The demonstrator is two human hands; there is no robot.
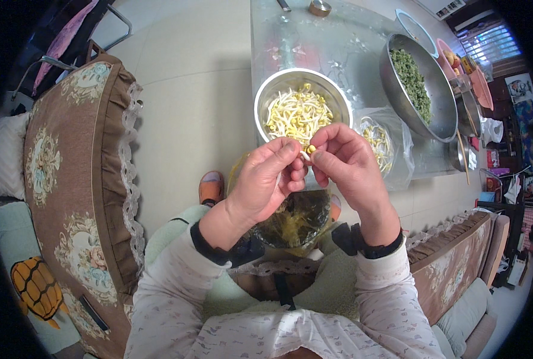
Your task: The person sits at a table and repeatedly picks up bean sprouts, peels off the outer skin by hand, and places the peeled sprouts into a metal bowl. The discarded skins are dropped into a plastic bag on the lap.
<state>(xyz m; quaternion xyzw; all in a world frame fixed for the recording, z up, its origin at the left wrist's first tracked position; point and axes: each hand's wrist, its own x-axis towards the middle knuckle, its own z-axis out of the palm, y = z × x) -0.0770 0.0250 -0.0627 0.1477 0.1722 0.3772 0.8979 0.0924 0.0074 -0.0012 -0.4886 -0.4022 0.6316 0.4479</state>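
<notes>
Between my two hands is a single soybean sprout (pixel 306 155) with a yellow head and a white stem. My left hand (pixel 271 175) pinches the stem between thumb and forefinger. Thumb and forefinger of my right hand (pixel 349 166) grip it close to the yellow head. Just beyond my fingertips, a round stainless steel bowl (pixel 259 103) holds a heap of soybean sprouts (pixel 300 112). Right of the bowl lies a clear plastic bag (pixel 401 152) with more sprouts (pixel 376 143) in it. Below my hands stands a bin with a yellow plastic liner (pixel 289 220).
On the glass-topped table (pixel 289 49), a large metal wok-like bowl (pixel 441 107) contains chopped greens (pixel 410 80). Behind it are a blue plastic basket (pixel 414 29) and a pink basin (pixel 446 49). Chopsticks (pixel 463 157) jut past the table edge. A floral-covered sofa (pixel 69 170) stands left.
</notes>
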